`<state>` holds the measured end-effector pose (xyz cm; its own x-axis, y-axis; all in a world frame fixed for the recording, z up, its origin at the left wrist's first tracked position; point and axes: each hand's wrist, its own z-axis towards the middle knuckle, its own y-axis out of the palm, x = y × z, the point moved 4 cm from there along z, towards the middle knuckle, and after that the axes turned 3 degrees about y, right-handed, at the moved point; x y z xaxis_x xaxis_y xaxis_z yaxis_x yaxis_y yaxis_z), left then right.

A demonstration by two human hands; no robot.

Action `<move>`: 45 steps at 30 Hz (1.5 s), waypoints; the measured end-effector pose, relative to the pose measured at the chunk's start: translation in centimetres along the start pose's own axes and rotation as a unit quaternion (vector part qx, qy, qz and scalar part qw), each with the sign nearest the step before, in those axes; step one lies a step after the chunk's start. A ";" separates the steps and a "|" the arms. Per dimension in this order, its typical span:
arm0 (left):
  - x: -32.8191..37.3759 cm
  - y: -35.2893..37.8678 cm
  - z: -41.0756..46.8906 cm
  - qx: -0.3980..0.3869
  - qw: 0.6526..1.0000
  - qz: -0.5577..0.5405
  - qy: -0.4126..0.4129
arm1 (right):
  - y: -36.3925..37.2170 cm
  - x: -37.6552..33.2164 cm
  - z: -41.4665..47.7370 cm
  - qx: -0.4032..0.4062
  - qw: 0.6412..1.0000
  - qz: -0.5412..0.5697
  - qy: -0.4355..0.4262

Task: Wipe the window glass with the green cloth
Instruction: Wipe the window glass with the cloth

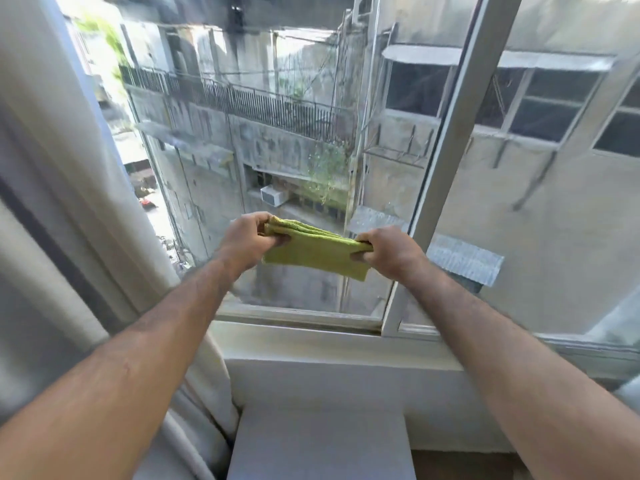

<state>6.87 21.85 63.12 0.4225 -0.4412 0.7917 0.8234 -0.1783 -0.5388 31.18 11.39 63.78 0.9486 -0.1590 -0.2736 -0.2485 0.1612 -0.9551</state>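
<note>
A folded green cloth [313, 250] is stretched between both hands in front of the lower part of the window glass [277, 133]. My left hand [247, 239] pinches its left end and my right hand [389, 252] pinches its right end. The cloth hangs in several layers, held a little above the sill. I cannot tell whether it touches the pane. The glass looks streaked and hazy, with grey buildings behind it.
A white window frame post [453, 150] runs diagonally right of the cloth, with a second pane [554, 168] beyond it. A pale curtain [62, 202] hangs at the left. A white sill [311, 341] lies below, with a grey box-shaped surface [320, 445] under it.
</note>
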 end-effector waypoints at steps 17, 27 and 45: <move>26.9 -19.4 10.2 0.281 0.912 0.128 0.270 | -28.7 -8.6 2.0 0.263 0.956 0.031 -0.128; 31.1 -20.3 17.4 0.306 0.830 0.318 0.341 | -34.1 0.5 7.4 0.496 0.863 -0.094 -0.005; 33.3 -9.5 25.6 0.422 0.750 0.297 0.413 | -31.6 4.1 12.3 0.637 0.758 -0.133 -0.033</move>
<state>22.82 31.39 102.04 0.7189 -0.6783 -0.1520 0.6759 0.7332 -0.0752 45.33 17.66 94.20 0.9502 -0.3088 -0.0431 0.3050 0.9492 -0.0779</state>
